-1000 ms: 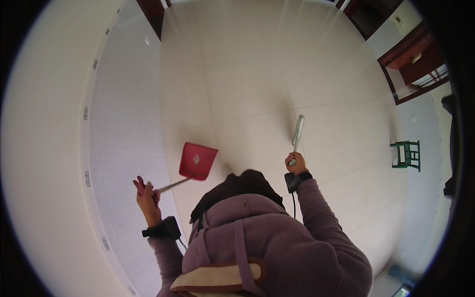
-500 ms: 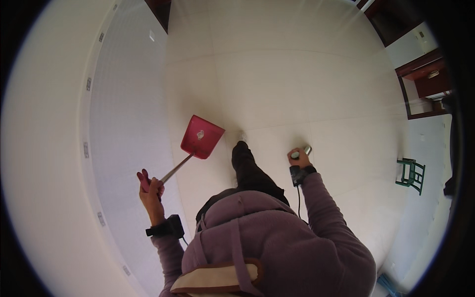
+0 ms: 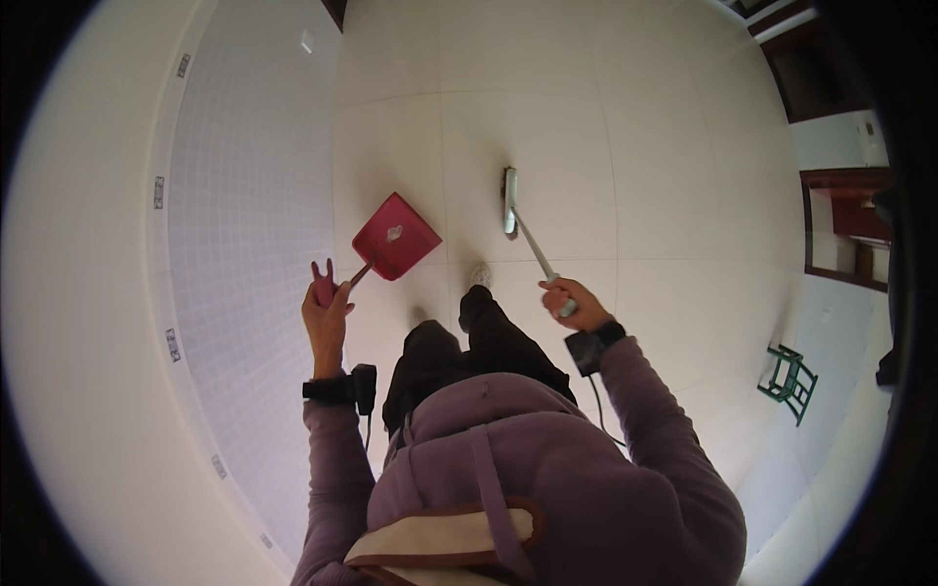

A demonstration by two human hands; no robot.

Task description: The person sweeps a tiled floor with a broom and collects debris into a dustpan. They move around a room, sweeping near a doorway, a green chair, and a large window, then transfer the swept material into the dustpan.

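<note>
My left hand [image 3: 326,320] is closed around the handle of a red long-handled dustpan [image 3: 408,256], whose forked dark-pink grip end sticks up past my fingers. The pan sits low at the floor ahead of me, its open side to the right. A small crumpled whitish scrap [image 3: 395,233] lies in it. My right hand [image 3: 578,305] grips the upper end of a pale broom handle, which slants away to the broom [image 3: 510,195] head. That head, light on top with dark bristles, is at the floor right of the pan, apart from it.
Pale floor tiles [image 3: 528,107] spread ahead. A white tiled wall [image 3: 249,195] runs along my left, near the dustpan hand. Off to the right stand a small green stool [image 3: 788,384] and a dark red-brown doorway frame [image 3: 807,230]. My shoe [image 3: 481,276] is just behind the broom head.
The broom, mostly hidden behind my right hand before, now reaches forward and left across the floor. My left hand has shifted right, and the dustpan has turned slightly and moved a little forward.
</note>
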